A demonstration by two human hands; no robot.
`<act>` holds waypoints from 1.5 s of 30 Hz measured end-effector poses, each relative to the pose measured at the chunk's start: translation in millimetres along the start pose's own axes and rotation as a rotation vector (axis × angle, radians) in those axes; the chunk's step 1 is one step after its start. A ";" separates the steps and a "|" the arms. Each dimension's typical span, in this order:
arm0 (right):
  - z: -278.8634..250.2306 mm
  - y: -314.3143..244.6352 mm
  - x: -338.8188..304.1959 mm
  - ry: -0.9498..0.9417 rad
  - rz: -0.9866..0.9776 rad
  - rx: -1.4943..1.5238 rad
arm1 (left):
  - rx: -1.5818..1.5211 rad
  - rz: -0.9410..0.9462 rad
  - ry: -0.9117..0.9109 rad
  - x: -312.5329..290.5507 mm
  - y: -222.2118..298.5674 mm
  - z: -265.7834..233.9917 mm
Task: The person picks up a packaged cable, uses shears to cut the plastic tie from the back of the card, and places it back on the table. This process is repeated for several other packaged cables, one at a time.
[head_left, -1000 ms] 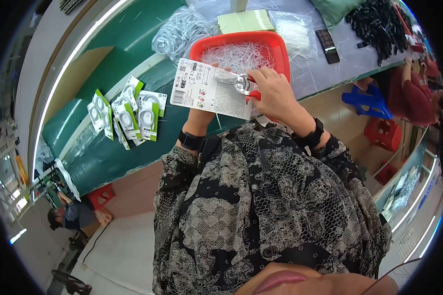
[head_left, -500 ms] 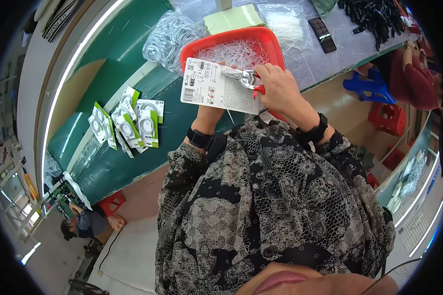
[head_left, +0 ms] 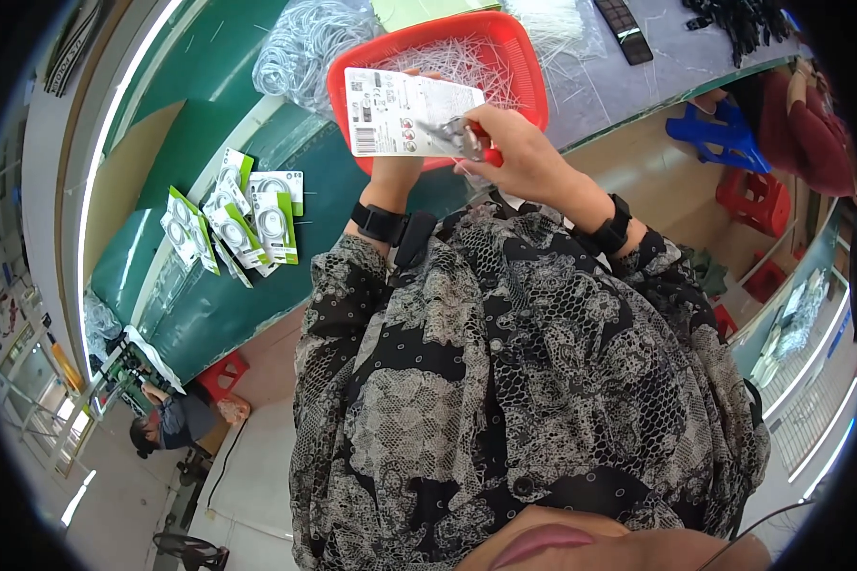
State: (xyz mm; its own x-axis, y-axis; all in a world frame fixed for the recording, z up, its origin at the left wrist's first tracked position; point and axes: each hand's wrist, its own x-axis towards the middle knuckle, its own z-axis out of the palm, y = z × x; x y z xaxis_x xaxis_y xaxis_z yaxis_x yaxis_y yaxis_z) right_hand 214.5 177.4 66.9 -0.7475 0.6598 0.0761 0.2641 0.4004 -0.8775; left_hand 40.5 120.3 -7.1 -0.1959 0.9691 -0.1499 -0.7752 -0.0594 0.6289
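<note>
A white printed backing card, its back side up, is held over the red plastic basket. My left hand grips it from underneath, with fingertips showing past its far edge and the rest hidden by the card. In my right hand is a pair of small red-handled cutting pliers, closed in my fingers at the card's right side. The metal jaws lie over the card's face and are slightly blurred. Thin clear plastic strips fill the basket behind the card.
Several white-and-green carded cables lie piled on the green bench at left. Beyond the basket are bundled pale cables, a bag of white strips, a phone and black cables. Co-workers sit at far left and right.
The view has shifted, and basket and bench things appear higher and further left. The card now lies more level, with my right hand and the pliers slightly lower against it.
</note>
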 end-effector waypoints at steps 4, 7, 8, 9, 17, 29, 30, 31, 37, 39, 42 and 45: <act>6.2 4.1 10.2 0.080 -0.201 -0.021 | 0.203 -0.013 0.025 -5.3 -7.9 12.1; 9.7 11.0 16.4 0.070 -0.193 0.024 | 0.273 0.040 -0.065 -8.5 -4.2 23.4; 13.7 12.4 17.4 0.058 -0.206 0.013 | 0.308 0.070 -0.108 -9.8 -2.9 25.5; 17.9 13.9 18.1 0.047 -0.218 0.001 | 0.308 0.073 -0.104 -10.6 -2.0 25.4; 5.5 31.1 26.5 0.125 0.168 0.188 | 0.106 -0.042 0.078 -10.8 -3.2 3.0; -10.0 30.4 -23.0 -0.090 0.027 -0.330 | 0.313 0.256 0.114 11.2 4.2 -5.1; -9.8 30.3 -22.2 -0.087 0.029 -0.328 | 0.352 0.267 0.112 11.2 3.1 -2.8; -10.0 30.4 -20.9 -0.117 0.055 -0.308 | 0.390 0.277 0.109 11.2 2.0 -0.9; -12.4 27.2 -15.4 -0.233 0.153 -0.320 | 0.424 0.316 0.159 10.6 -2.6 2.4; -14.3 26.0 -12.9 -0.279 0.227 -0.286 | 0.539 0.323 0.185 10.7 -2.9 1.9; -17.0 24.1 -9.1 -0.371 0.375 -0.216 | 0.572 0.333 0.205 11.0 -4.4 -1.7; -18.2 21.7 -7.6 -0.423 0.413 -0.233 | 0.518 0.347 0.222 10.5 -7.5 -7.3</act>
State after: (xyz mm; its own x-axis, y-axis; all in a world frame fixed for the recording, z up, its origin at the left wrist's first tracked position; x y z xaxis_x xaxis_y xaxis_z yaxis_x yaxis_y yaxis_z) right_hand 237.0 192.7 55.9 -0.7192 0.5004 -0.4821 0.6723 0.3257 -0.6648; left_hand 39.9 129.1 -18.9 -0.5441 0.8390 0.0085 -0.2664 -0.1824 0.9464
